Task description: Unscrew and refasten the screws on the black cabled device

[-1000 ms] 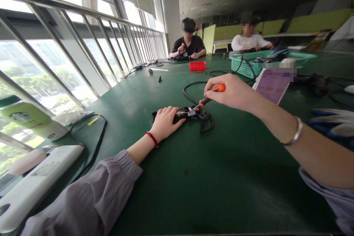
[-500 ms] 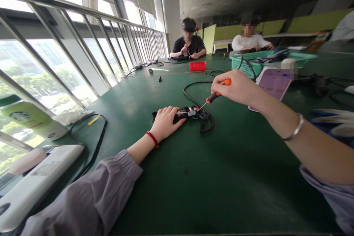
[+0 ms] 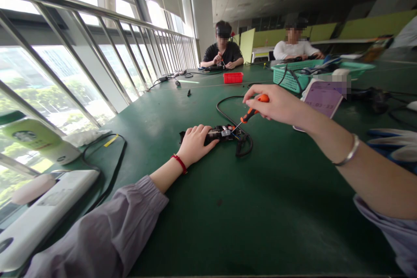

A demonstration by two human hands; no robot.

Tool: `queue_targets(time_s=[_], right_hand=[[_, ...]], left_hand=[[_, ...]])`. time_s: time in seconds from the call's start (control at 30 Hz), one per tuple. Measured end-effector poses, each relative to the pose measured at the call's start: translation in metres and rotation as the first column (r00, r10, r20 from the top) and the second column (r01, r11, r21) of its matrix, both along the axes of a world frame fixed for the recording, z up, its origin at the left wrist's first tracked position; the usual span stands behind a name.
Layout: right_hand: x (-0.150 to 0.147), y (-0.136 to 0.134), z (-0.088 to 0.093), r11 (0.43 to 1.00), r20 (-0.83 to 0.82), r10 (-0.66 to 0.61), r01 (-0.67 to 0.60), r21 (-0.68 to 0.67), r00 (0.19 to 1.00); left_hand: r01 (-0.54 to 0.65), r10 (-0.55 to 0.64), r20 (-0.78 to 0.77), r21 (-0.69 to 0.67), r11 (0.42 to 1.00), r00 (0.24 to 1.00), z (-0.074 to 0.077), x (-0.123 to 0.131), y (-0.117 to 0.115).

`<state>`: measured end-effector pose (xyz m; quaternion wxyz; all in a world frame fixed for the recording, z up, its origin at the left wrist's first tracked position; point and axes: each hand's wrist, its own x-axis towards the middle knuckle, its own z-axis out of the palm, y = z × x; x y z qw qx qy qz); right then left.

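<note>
On the green table [image 3: 202,221] lies an opened black power tool body [image 3: 214,134] with metal parts and wires exposed at its right end. My left hand [image 3: 195,141] is wrapped over its left part and presses it to the table. An orange and black screwdriver [image 3: 250,114] slants down from my right hand [image 3: 270,102], which grips its handle from above. The screwdriver's tip meets the exposed end of the tool body; the exact spot it touches is too small to make out. A black cable [image 3: 221,103] loops behind and beside that end.
A phone [image 3: 321,100] leans before a green basket [image 3: 283,76]. A red tray [image 3: 233,78] stands farther back. Gloves [image 3: 395,143] lie at right. At left are a bottle [image 3: 35,137], a white device [image 3: 48,208] and a cable [image 3: 122,156]. Two people sit across the table.
My right hand has shifted slightly left and its fingers have opened a little around the screwdriver handle, which is a bit steeper. The left hand and tool body stay still.
</note>
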<state>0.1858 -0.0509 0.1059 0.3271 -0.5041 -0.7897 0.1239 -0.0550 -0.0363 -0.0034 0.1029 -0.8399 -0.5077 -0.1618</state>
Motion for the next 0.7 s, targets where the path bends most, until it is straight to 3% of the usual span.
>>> queue_targets(time_s=[0.23, 0.33, 0.47, 0.53, 0.6, 0.7], right_hand=[[0.002, -0.004, -0.002, 0.996, 0.023, 0.002, 0.0, -0.093, 1.0], [0.007, -0.014, -0.019, 0.998, 0.002, -0.065, 0.065, 0.009, 0.998], [0.021, -0.033, -0.053, 0.999, -0.271, -0.013, 0.022, 0.033, 0.962], [0.025, -0.041, -0.066, 1.0, -0.36, -0.017, 0.01, -0.02, 0.933], [0.026, -0.046, -0.073, 0.998, -0.381, -0.048, 0.025, -0.065, 0.924], [0.024, -0.047, -0.078, 0.995, -0.441, -0.025, 0.064, 0.074, 0.897]], left_hand=[[-0.002, 0.002, 0.011, -0.007, 1.0, 1.0, 0.001, 0.0, -0.001], [0.002, -0.002, 0.035, -0.013, 1.0, 0.999, 0.0, 0.0, 0.0], [0.028, -0.026, 0.069, -0.029, 0.999, 0.997, -0.001, 0.0, 0.003], [0.053, -0.05, 0.074, -0.032, 0.998, 0.996, -0.001, 0.0, 0.003], [0.083, -0.081, 0.075, -0.028, 0.996, 0.994, 0.0, 0.0, 0.003], [0.121, -0.119, 0.081, -0.017, 0.993, 0.99, 0.002, 0.0, 0.001]])
